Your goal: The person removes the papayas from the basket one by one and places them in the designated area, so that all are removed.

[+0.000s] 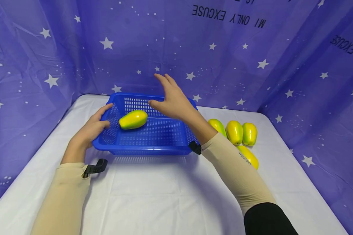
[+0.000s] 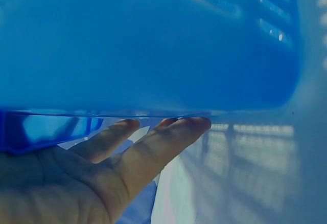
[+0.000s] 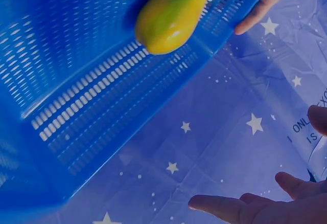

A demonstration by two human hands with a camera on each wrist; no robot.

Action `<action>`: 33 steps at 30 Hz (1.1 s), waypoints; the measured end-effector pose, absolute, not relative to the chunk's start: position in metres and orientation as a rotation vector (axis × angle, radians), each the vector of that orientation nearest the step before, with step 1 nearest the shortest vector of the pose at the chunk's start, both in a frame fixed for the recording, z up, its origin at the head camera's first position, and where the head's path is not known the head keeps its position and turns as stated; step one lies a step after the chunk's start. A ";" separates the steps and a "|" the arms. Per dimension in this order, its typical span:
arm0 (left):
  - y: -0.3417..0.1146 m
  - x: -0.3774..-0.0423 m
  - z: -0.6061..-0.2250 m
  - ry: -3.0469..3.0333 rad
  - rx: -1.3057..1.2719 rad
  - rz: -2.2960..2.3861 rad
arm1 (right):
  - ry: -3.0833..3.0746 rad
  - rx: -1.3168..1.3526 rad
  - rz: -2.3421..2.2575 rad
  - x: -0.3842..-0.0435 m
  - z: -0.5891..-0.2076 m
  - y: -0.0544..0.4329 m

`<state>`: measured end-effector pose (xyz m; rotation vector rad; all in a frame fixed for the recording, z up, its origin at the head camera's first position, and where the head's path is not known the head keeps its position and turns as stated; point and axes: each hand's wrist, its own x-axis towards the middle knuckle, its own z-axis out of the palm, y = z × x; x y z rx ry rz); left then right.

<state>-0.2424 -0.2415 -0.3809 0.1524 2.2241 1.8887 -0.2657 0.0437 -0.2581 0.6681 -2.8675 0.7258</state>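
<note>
A blue plastic basket [image 1: 153, 150] with slotted walls sits on the white-covered table. One yellow-green papaya [image 1: 133, 119] lies inside it, toward the left end. My left hand [image 1: 89, 130] grips the basket's left rim, its thumb over the edge; the left wrist view shows the fingers [image 2: 153, 147] against the basket's outside. Above the basket's right half hovers my right hand [image 1: 175, 101], fingers spread and nothing in them. In the right wrist view that hand [image 3: 265, 208] is apart from the basket wall [image 3: 112, 116], with the papaya [image 3: 171, 18] farther off.
Several more papayas [image 1: 234, 132] are grouped on the table right of the basket, partly hidden behind my right forearm. A purple curtain [image 1: 153, 42] with white stars surrounds the table's back and sides. White cloth [image 1: 144, 195] covers the tabletop in front.
</note>
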 end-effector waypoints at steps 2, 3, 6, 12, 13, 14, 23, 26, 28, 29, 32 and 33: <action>-0.241 -0.242 -0.381 2.219 0.153 1.891 | -2.884 0.655 0.724 -0.269 -0.258 0.036; -0.241 -0.243 -0.381 2.217 0.154 1.893 | -2.890 0.650 0.722 -0.271 -0.259 0.032; -0.242 -0.244 -0.381 2.209 0.156 1.905 | -2.913 0.650 0.720 -0.277 -0.262 0.022; -0.242 -0.245 -0.379 2.207 0.172 1.927 | -2.970 0.685 0.706 -0.290 -0.271 0.001; -0.242 -0.245 -0.379 2.205 0.174 1.930 | -2.990 0.687 0.694 -0.292 -0.273 -0.002; -0.242 -0.245 -0.379 2.204 0.175 1.933 | -3.008 0.691 0.682 -0.294 -0.274 -0.006; -0.245 -0.246 -0.380 2.187 0.154 1.944 | -3.168 0.762 0.506 -0.306 -0.285 -0.037; -0.244 -0.246 -0.381 2.192 0.153 1.943 | -3.209 0.796 0.413 -0.310 -0.293 -0.045; -0.244 -0.246 -0.382 2.196 0.154 1.941 | -3.252 0.805 0.354 -0.312 -0.299 -0.049; -0.244 -0.246 -0.383 2.191 0.151 1.945 | -3.277 0.809 0.325 -0.314 -0.302 -0.051; -0.245 -0.245 -0.384 2.182 0.151 1.955 | -3.344 0.820 0.265 -0.316 -0.310 -0.057; -0.246 -0.245 -0.385 2.185 0.149 1.954 | -3.361 0.829 0.238 -0.316 -0.313 -0.058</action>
